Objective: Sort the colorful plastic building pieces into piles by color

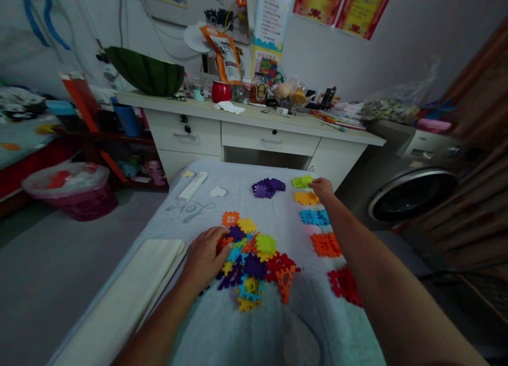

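A mixed pile of notched plastic building pieces (254, 265) lies on the cloth-covered table, in orange, yellow, purple, blue, green and red. My left hand (207, 254) rests at the pile's left side, thumb and fingers apart, beside an orange piece. My right hand (322, 188) reaches to the far right, its fingers closed at the edge of the light green pieces (302, 182). Nearer to me, in a column below them, lie yellow pieces (306, 198), blue pieces (313, 217), orange pieces (325, 245) and red pieces (344, 285). Purple pieces (268, 188) form a group left of the green ones.
A white oblong object (193, 186) lies at the table's far left. Folded pale material (127, 302) runs along the left edge. Behind stands a cluttered white desk (257, 136), with a washing machine (408, 175) to its right. A pink bin (75, 191) is on the floor.
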Demonstrator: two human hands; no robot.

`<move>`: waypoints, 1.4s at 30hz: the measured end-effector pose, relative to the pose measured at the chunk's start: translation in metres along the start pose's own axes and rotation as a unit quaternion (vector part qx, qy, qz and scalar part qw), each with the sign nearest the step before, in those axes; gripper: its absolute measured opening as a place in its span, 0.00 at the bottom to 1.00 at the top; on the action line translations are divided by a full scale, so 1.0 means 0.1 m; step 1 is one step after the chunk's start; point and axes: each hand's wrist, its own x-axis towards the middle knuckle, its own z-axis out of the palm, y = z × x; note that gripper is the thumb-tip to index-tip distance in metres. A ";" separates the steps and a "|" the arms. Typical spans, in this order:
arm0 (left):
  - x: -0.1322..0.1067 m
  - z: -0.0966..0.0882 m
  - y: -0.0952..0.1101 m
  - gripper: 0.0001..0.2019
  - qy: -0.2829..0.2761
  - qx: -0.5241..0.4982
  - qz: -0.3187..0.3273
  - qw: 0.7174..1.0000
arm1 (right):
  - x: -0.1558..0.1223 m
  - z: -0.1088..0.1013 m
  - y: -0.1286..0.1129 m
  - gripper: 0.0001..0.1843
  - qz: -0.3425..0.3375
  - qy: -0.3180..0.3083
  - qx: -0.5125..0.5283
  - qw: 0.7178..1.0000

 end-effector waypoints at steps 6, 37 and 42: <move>0.01 -0.01 0.01 0.15 -0.004 -0.007 -0.009 1.000 | 0.18 0.18 0.04 0.06 -0.031 0.018 -0.088 0.995; -0.01 -0.05 0.08 0.13 -0.008 0.010 -0.002 1.000 | -1.63 0.13 -0.86 0.13 -0.350 -0.411 -0.004 0.842; -0.01 -0.04 0.05 0.13 -0.009 -0.001 0.000 1.000 | -1.87 0.34 -0.96 0.30 -0.369 -0.436 -0.005 0.821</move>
